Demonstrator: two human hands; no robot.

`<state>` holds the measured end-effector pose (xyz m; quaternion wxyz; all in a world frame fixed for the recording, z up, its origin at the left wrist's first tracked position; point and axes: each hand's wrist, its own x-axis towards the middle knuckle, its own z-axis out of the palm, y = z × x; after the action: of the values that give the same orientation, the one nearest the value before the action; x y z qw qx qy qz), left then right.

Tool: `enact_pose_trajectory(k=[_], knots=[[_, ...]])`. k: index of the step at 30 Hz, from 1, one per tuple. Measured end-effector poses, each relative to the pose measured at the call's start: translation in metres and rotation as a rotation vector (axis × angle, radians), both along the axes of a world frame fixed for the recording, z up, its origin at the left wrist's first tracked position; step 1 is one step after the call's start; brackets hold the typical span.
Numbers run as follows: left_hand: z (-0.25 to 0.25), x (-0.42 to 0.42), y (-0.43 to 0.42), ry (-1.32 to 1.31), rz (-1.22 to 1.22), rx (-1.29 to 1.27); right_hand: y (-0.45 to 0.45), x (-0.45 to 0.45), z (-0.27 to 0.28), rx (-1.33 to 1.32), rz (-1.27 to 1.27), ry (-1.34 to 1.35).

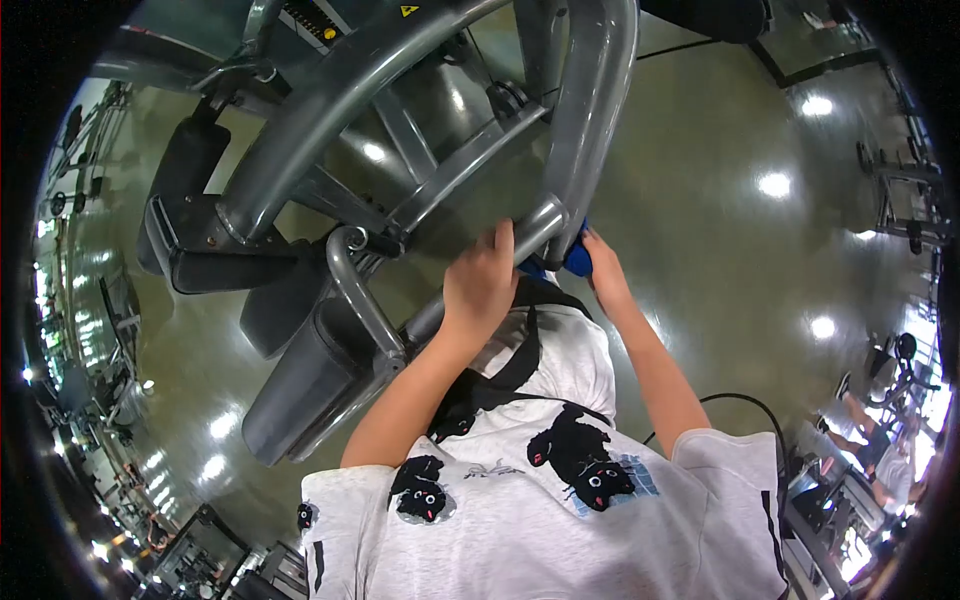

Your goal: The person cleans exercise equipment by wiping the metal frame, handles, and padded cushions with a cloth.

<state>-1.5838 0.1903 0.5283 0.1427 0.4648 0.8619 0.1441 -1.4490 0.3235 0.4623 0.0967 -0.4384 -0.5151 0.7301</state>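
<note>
My left hand is closed around a grey metal tube low on a gym machine, fingers over its far side. At the tube's end, my right hand pinches a bright blue cloth-like piece against the frame; its fingertips are partly hidden. Another bit of blue shows beneath the tube between the hands, and I cannot tell whether both bits are one piece. Black straps lie over my white shirt just below the hands.
The machine's thick curved frame arches over the upper left. Black pads and a bent handle stand left of my left arm. A black cable curves at right. Another person is among equipment at far right, on a shiny floor.
</note>
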Motion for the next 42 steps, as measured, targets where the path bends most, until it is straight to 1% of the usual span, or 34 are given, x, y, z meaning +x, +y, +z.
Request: enact_pose_trajectory(k=[1,2,4,5,6,8,9,10,12,13,15,16,18,19,21,22,24,25,26,28,29,30,32,33,34,36,37,38,40,42], knots=[[-0.001,0.001,0.0,-0.003,-0.01,-0.005,-0.001,0.0,-0.009,-0.109,-0.005,0.135],[-0.003,0.001,0.0,0.015,0.001,-0.001,-0.002,0.001,-0.018,-0.112,-0.017,0.133],[-0.005,0.002,0.001,0.031,-0.002,0.008,-0.006,-0.011,-0.016,-0.675,-0.231,0.171],[-0.006,0.002,0.001,0.071,-0.015,0.085,-0.006,-0.014,-0.025,-0.903,-0.313,0.315],[-0.005,0.001,0.002,0.111,-0.024,0.163,-0.011,-0.016,-0.03,-0.901,-0.322,0.321],[-0.005,0.0,0.001,0.106,-0.026,0.141,-0.018,-0.019,-0.039,-1.05,-0.384,0.373],[-0.005,0.001,0.001,0.101,-0.017,0.118,-0.018,-0.019,-0.035,-1.136,-0.39,0.401],[-0.006,0.001,-0.001,0.1,-0.012,0.116,-0.019,-0.02,-0.031,-1.138,-0.387,0.397],[-0.009,-0.002,-0.001,0.063,-0.012,0.09,-0.024,-0.02,-0.022,-0.963,-0.469,0.202],[-0.009,-0.002,-0.001,0.066,-0.007,0.095,-0.023,-0.016,-0.02,-0.959,-0.462,0.203],[-0.007,-0.003,-0.001,0.057,-0.02,0.116,-0.016,-0.002,-0.016,-0.92,-0.328,0.25],[-0.006,-0.003,-0.001,0.061,-0.012,0.123,-0.012,0.004,-0.006,-0.914,-0.318,0.251],[-0.003,-0.002,-0.001,0.019,-0.013,0.093,-0.002,0.017,0.022,-0.785,-0.225,0.11],[-0.003,-0.002,-0.001,0.022,-0.004,0.104,0.0,0.02,0.039,-0.775,-0.215,0.11],[-0.004,-0.001,-0.001,0.037,-0.014,0.126,0.005,0.023,0.07,-0.482,-0.185,-0.007],[-0.003,0.0,0.0,0.038,-0.006,0.138,0.01,0.021,0.079,-0.47,-0.177,-0.006],[-0.002,0.003,0.001,0.05,0.019,0.098,0.016,0.015,0.095,-0.244,-0.085,0.261],[-0.001,0.003,0.002,0.053,0.028,0.109,0.022,0.007,0.109,-0.176,-0.003,0.174],[0.001,0.004,0.003,0.051,0.039,0.088,0.025,-0.001,0.105,-0.166,0.008,0.176],[0.002,0.005,0.003,0.054,0.062,0.077,0.028,-0.022,0.099,0.645,0.306,0.172],[0.001,0.006,0.003,0.083,0.051,0.061,0.029,-0.029,0.101,0.764,0.382,0.053],[0.0,0.006,0.003,0.112,0.043,0.046,0.027,-0.036,0.102,0.779,0.394,0.06],[0.002,0.007,0.002,0.115,0.045,0.025,0.027,-0.046,0.101,1.052,0.345,-0.016],[0.002,0.007,0.001,0.112,0.031,-0.01,0.031,-0.05,0.101,1.101,0.327,0.02],[0.0,0.007,0.0,0.114,0.049,0.003,0.037,-0.055,0.104,1.115,0.343,0.03],[-0.006,0.007,-0.001,0.178,0.025,0.051,0.053,-0.066,0.113,1.231,0.301,0.004],[-0.005,0.008,0.0,0.182,0.04,0.062,0.063,-0.074,0.117,1.335,0.262,0.02],[-0.004,0.008,0.0,0.164,0.049,0.043,0.074,-0.082,0.124,1.346,0.269,0.03],[-0.003,0.008,0.0,0.152,0.06,0.027,0.094,-0.098,0.142,1.628,0.215,0.05],[-0.003,0.008,0.0,0.111,0.058,0.011,0.109,-0.12,0.162,1.653,0.209,0.096]])
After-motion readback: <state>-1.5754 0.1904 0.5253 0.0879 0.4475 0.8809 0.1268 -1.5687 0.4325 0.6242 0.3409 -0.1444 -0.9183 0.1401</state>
